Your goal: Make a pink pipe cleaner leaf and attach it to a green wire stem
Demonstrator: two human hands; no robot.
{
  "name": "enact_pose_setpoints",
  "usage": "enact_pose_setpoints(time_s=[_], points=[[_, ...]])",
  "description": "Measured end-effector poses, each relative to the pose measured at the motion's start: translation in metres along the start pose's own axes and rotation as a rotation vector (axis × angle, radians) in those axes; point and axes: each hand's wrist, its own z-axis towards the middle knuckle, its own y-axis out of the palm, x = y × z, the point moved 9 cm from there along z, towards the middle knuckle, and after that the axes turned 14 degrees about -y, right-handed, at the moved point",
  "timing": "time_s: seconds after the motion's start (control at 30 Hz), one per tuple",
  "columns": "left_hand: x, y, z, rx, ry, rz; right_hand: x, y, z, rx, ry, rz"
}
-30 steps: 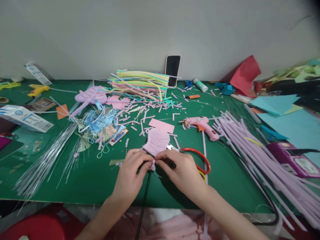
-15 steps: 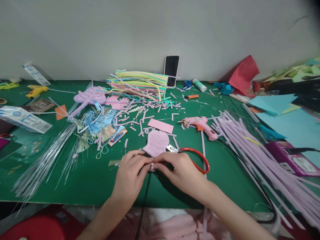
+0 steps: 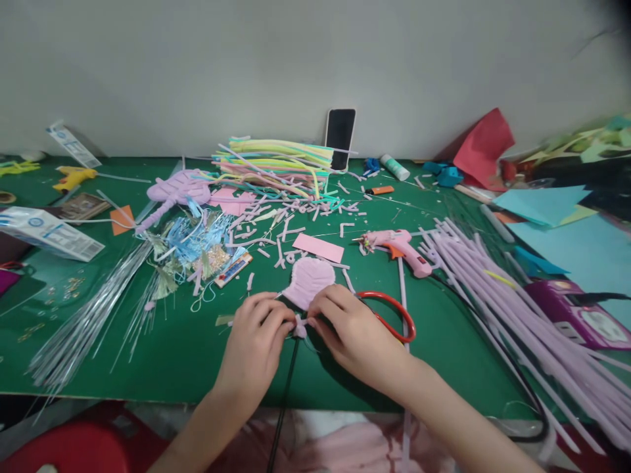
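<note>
Between my two hands is a small lilac pipe-cleaner piece [image 3: 300, 326], its short ends pinched from either side. My left hand [image 3: 259, 335] grips it with thumb and fingertips from the left. From the right, my right hand [image 3: 352, 325] has its fingers closed on the other end. A fan-shaped lilac pipe-cleaner pad [image 3: 310, 279] lies flat just beyond my fingertips. Red-handled scissors [image 3: 394, 303] rest beside my right hand, which covers their blades. A dark cord [image 3: 286, 401] runs from below the small piece toward the table's front edge.
A pink glue gun [image 3: 397, 244] lies right of centre, near a long bundle of lilac pipe cleaners [image 3: 507, 315]. Coloured pipe cleaners [image 3: 276, 161] are stacked at the back before a phone [image 3: 340, 138]. Blue tassels [image 3: 185, 236] and thin wires [image 3: 93, 315] lie at left.
My fingertips have moved slightly apart, so more of the small lilac piece shows between them. My right hand has shifted a little and now covers the scissors' blades.
</note>
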Motion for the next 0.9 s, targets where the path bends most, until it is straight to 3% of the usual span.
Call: enact_pose_setpoints(time_s=[0.23, 0.9], points=[[0.002, 0.0, -0.003, -0.006, 0.002, 0.038, -0.009, -0.002, -0.008, -0.027, -0.005, -0.256], [-0.014, -0.007, -0.002, -0.049, -0.143, 0.08, -0.011, -0.002, -0.005, 0.025, 0.103, -0.189]])
